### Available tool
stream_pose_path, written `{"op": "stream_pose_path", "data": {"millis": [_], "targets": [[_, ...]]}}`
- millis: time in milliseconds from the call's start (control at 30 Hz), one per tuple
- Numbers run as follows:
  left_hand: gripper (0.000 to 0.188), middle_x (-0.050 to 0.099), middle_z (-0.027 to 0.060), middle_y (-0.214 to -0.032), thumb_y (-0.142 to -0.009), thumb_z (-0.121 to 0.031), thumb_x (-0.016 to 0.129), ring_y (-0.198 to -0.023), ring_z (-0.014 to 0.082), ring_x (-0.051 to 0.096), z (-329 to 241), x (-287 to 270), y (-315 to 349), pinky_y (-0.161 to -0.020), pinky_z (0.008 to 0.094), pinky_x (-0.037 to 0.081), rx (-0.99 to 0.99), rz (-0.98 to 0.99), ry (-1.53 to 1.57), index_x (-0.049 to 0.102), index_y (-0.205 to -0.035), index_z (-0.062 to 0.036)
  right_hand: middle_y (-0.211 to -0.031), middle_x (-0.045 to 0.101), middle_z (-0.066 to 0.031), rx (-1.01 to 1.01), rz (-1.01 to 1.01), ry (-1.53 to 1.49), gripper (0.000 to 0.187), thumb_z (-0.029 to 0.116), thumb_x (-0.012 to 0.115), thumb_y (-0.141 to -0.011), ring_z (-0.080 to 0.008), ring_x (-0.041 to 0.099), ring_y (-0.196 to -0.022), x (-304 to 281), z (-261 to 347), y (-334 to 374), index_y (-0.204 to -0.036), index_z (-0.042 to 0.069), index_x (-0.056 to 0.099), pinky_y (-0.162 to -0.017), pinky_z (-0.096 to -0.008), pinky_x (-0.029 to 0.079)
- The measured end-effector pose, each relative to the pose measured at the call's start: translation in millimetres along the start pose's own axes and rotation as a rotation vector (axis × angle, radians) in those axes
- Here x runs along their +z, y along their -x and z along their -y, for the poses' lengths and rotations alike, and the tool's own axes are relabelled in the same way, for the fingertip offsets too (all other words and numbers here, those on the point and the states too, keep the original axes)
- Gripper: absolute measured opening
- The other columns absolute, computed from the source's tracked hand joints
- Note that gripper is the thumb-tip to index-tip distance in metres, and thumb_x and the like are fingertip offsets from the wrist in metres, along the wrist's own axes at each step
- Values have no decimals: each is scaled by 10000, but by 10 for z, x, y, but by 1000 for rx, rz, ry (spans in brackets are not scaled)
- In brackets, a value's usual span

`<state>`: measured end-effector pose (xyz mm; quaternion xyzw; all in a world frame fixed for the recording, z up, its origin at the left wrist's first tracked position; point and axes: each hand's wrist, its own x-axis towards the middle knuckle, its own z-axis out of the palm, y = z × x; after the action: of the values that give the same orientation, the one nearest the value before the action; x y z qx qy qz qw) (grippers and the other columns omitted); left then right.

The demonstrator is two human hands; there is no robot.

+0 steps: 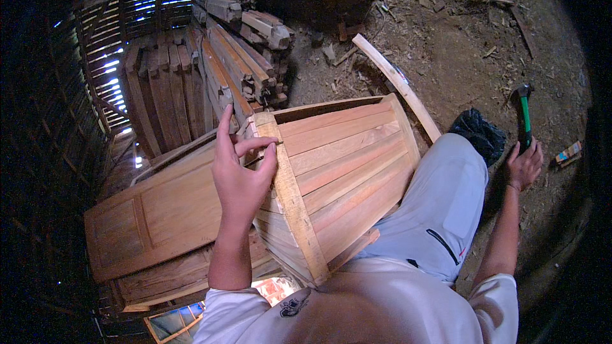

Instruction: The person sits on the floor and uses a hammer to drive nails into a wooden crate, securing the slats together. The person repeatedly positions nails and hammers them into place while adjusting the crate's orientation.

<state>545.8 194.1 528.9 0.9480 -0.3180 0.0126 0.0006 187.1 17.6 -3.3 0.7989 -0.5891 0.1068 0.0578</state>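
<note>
I've got my L hand (241, 173) up at the top L of the slatted wood panel (350, 162). L forearm runs almost straight up from the white sleeve, w/ the wrist bent a bit to the R. Thumb & one finger meet at the tips & pinch a thin dark bit (279, 143), too small for me to tell what it is. The pinch sits over the pale wood strip (294, 210) on the panel's L edge. One more finger sticks straight up, away from the wood. The rest are partly hid, so can't say how far they curl.

My R arm reaches way out to the R, past the knee, elbow nearly straight. R hand (526, 167) is closed round the black end of the hammer (524, 114), green part & head pointing away from me. Can't tell if the hammer touches the dirt floor (446, 44) or hangs just over it.

Panel is tilted, in front of my tummy, just L of the leg in gray pants (440, 197). A brown wood door (172, 210) is on its L side. By the knee there's a black bag (478, 134), & a long pale board (398, 83) runs from near there to the back. Piled wood beams (239, 57) sit at the back L. A small box (568, 153) is on the floor, R of my R hand.
</note>
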Motion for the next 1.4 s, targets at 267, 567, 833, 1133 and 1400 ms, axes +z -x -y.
{"op": "stream_pose_path", "data": {"millis": [267,567,833,1133,1400], "targets": [[876,781,32,-870,-827,-45,777,-866,119,598,25,-49,-48,-927,287,476,45,31,25,311,-1568,-1,-1343,602,-98,22,36,-61,492,427,659,-964,-299,564,-1245,-22,4,-4,-1372,170,563,-1005,-444,490],[885,784,45,-856,-820,-14,792,-867,116,682,-11,-107,-51,-987,318,466,83,30,12,320,-1570,-23,-1355,605,-81,17,-15,-77,504,432,674,-949,-302,568,-1249,-9,-1,-7,-1370,178,564,-1001,-443,495],[808,777,60,-888,-844,-4,772,-888,116,684,-44,-154,-45,-972,315,477,63,16,36,363,-1541,-20,-1351,606,-72,8,7,-60,515,438,668,-951,-298,571,-1249,2,-14,-37,-1381,176,558,-982,-447,502],[618,739,110,-993,-932,56,675,-996,134,656,1183,-574,600,-976,298,462,-214,-425,400,399,-1481,0,-1353,570,-77,11,-98,4,416,380,665,-959,-277,575,-1232,-44,10,-36,-1299,154,590,-913,-433,516],[590,719,162,-976,-950,33,669,-981,171,671,2648,-389,2110,-941,308,526,-639,-689,700,405,-1476,-18,-1247,604,-149,54,243,90,229,298,613,-996,-341,593,-1153,-578,94,-226,-1103,97,596,-888,-499,488]]}}
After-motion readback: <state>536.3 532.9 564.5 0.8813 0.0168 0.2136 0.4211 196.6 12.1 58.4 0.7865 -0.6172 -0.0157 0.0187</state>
